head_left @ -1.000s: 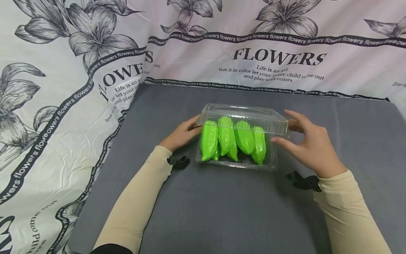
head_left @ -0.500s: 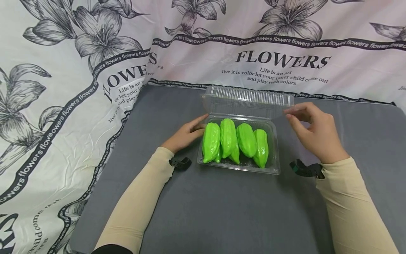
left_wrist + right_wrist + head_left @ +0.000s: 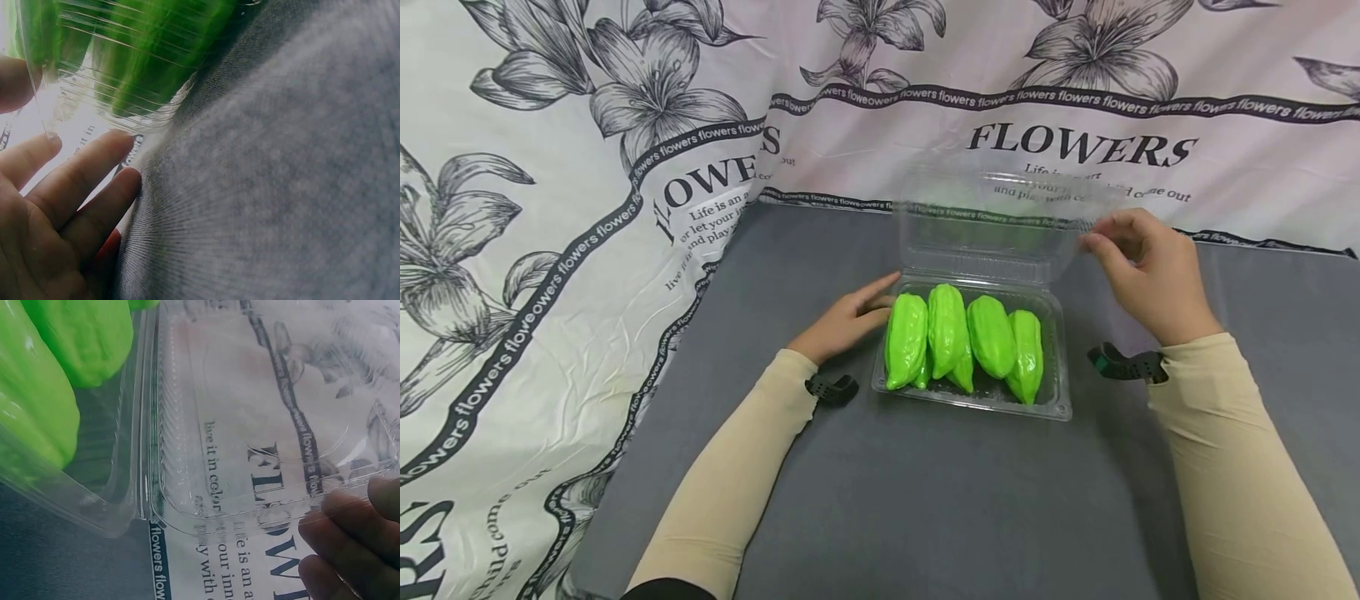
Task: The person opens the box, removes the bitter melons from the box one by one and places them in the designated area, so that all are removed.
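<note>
A clear plastic box [image 3: 977,404] stands on the grey table, holding several bright green ridged fruits [image 3: 947,332]. Its hinged clear lid [image 3: 973,237] is raised at the back, roughly upright. My left hand [image 3: 844,323] touches the box's left side with extended fingers; in the left wrist view the fingertips [image 3: 125,145] lie against the ribbed plastic wall. My right hand [image 3: 1153,271] pinches the lid's right edge between thumb and fingers, as the right wrist view also shows, with the hand [image 3: 356,544] at the lid's rim.
The grey table [image 3: 970,508] extends around the box. Behind it and along the left hangs a white cloth [image 3: 865,150] with flower drawings and printed words. Black bands sit on both wrists.
The lid has swung up and back from above the fruits, with my right hand moving away and upward at its edge. My left hand stays at the box's left side.
</note>
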### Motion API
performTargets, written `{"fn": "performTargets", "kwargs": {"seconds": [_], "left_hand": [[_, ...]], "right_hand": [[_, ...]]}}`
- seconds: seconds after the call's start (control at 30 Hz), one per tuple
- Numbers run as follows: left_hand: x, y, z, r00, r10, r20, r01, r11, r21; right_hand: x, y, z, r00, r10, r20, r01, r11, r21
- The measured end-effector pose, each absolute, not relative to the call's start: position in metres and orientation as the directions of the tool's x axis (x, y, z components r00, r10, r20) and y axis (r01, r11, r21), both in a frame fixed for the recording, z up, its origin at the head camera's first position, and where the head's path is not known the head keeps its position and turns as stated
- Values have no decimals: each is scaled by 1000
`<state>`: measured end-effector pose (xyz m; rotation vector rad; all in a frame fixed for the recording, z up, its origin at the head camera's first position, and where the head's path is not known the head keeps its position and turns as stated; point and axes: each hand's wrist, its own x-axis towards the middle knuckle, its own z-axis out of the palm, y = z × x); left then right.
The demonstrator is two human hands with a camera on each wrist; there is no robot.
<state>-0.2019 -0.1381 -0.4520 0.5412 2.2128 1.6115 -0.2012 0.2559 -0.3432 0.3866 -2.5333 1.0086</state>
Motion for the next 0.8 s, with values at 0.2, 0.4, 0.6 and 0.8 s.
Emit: {"fn": "performTargets", "kwargs": {"seconds": [0.2,0.4,0.6,0.8], "left_hand": [[-200,-139,-450,-868,494,-56,102,287,953],[-202,-138,-450,-869,492,-56,109,301,947],[-203,-137,-450,-871,488,-59,108,308,945],[-202,-138,-451,-871,487,-63,109,317,942]], "right_hand": [[-223,254,-343,-899,-110,424,-374,698,-611],[-239,258,-343,-930,-104,353,-316,717,-622],[-253,258,-345,-947,-117,298,-285,730,-621],[-269,258,-354,-954,-132,270,-278,725,-630]]}}
